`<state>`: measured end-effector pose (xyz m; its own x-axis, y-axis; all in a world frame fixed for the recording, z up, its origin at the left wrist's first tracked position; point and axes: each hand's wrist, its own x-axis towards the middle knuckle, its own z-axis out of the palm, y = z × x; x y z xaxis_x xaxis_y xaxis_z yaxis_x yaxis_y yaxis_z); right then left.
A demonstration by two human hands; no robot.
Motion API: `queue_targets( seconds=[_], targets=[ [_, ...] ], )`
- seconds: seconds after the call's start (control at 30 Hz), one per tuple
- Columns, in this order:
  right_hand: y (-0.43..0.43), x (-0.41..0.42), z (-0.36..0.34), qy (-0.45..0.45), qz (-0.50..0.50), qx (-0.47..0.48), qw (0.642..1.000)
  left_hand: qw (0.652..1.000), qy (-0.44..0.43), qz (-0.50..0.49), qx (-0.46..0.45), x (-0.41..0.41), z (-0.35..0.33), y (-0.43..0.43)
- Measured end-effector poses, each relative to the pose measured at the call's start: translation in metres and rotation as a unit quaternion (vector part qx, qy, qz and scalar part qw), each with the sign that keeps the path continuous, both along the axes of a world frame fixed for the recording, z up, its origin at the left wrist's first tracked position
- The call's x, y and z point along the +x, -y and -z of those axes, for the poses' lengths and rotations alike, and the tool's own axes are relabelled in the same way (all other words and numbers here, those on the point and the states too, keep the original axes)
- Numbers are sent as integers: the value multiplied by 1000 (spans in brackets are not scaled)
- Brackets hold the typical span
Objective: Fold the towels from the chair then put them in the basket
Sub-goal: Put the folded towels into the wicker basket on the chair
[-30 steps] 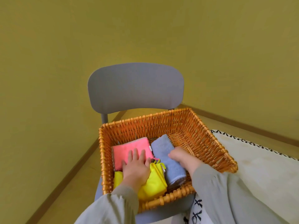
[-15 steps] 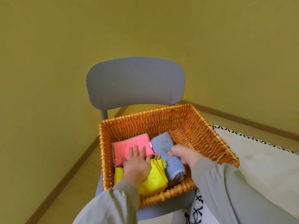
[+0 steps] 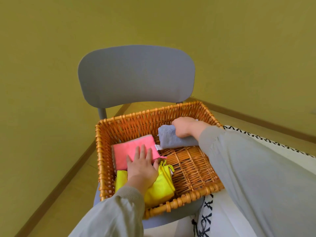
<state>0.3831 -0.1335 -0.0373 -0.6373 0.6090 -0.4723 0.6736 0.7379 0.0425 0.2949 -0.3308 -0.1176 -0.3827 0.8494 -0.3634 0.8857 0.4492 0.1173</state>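
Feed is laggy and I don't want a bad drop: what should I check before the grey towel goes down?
1. Grip of right hand on grey towel: ok, fingers curled round it.
2. Grey towel folded: ok.
3. Flat left hand on pink towel and yellow towel: ok.
4. Bare basket floor right of them: ok.
5. Basket steady on chair: cannot tell.
6. More towels on chair: cannot tell, seat hidden.

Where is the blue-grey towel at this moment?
In the head view, the blue-grey towel is inside the basket near its far wall, gripped by the right hand, just right of the pink towel.
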Motion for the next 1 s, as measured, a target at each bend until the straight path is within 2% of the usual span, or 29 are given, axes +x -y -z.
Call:
queue_targets(
  seconds=[0.23,0.3,0.4,0.47,0.57,0.67,0.77,1.0],
  targets=[
    [3,-28,26,25,-80,27,996,1000,7,0,1,-2,2,1],
    [6,-27,31,18,-109,75,991,1000,11,-2,4,-2,2,1],
    [13,-16,33,-28,-146,182,972,1000,16,-3,6,-3,1,0],
    [17,-4,38,-93,-174,204,959,1000,17,-5,7,-3,0,0],
    [22,12,46,-169,-243,138,945,1000,23,-10,7,-3,0,0],
    [26,16,50,-121,-224,66,965,1000,27,-11,7,-4,0,1],
    [21,17,56,-92,-206,58,973,999,31,-13,11,-4,1,1],
    [17,15,55,-100,-150,51,982,999,38,-15,14,-6,1,1]
  ],
)
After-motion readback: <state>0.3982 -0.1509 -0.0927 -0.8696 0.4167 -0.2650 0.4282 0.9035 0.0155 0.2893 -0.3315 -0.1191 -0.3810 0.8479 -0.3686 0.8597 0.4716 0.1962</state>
